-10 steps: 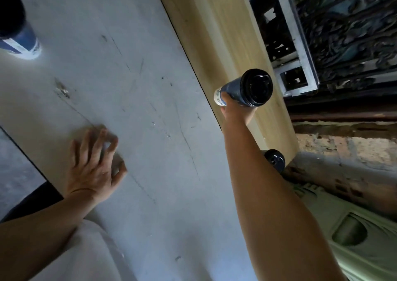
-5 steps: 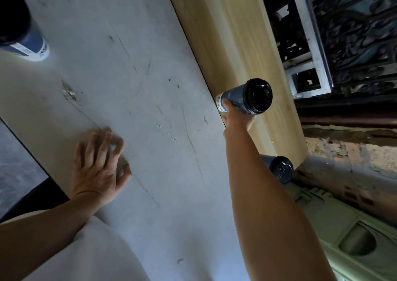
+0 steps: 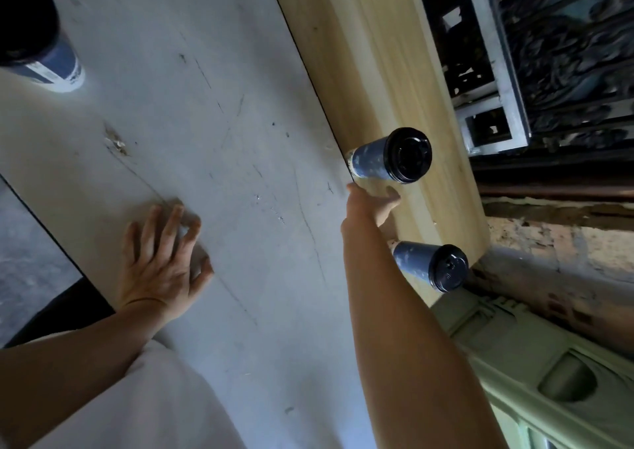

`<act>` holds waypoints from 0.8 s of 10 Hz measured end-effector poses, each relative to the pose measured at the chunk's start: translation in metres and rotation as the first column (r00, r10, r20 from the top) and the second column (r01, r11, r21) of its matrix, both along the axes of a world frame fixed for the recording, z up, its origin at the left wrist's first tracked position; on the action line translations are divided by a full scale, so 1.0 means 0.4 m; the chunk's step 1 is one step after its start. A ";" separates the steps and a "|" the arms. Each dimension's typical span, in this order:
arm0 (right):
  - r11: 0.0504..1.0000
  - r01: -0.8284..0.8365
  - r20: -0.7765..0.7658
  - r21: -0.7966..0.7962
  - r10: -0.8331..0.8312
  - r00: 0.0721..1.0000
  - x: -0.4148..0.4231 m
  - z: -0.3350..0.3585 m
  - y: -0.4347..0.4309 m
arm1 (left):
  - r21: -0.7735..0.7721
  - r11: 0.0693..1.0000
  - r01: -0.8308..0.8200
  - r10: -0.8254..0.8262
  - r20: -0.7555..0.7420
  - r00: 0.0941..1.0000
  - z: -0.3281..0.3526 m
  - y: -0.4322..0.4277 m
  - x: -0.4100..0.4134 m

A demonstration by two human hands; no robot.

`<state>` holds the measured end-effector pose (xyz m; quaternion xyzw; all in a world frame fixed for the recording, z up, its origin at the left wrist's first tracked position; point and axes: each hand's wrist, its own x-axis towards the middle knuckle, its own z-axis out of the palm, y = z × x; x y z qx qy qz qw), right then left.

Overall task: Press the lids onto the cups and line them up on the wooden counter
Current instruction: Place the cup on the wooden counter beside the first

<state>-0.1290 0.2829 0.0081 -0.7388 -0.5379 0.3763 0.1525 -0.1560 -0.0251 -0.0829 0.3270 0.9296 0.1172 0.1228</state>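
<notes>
1. Judging the cup (image 3: 368,163) to be light, thin-walled paper, we'd grip it gently mid-wall and press its lid (image 3: 408,155) at the rim.
2. It stands on the wood bench (image 3: 360,53), with a second cup (image 3: 411,263) near.
3. Our right hand (image 3: 374,203) is loose and empty just beside it; our left hand (image 3: 161,266) lies spread flat on the grey bench (image 3: 206,105).

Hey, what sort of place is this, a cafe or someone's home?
Likely a cafe or takeaway drinks stand, not certain: a lidded blue paper cup and a second cup stand on a wooden counter, a third cup on the grey worktop, with an ornate metal grille beyond.
</notes>
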 end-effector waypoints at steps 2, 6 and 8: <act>0.784 -0.595 0.460 -0.178 0.601 0.654 0.148 -0.039 -0.249 | -0.013 1.000 0.017 -0.015 0.098 0.995 0.010 0.003 0.003; 0.595 -0.707 0.371 -0.383 0.800 0.472 0.322 -0.032 -0.642 | -0.144 0.932 0.334 -0.290 0.259 0.921 0.090 -0.045 -0.080; 0.645 -0.667 0.395 -0.374 0.761 0.515 0.280 -0.009 -0.626 | -0.256 0.780 0.572 -0.489 0.323 0.810 0.161 -0.161 -0.166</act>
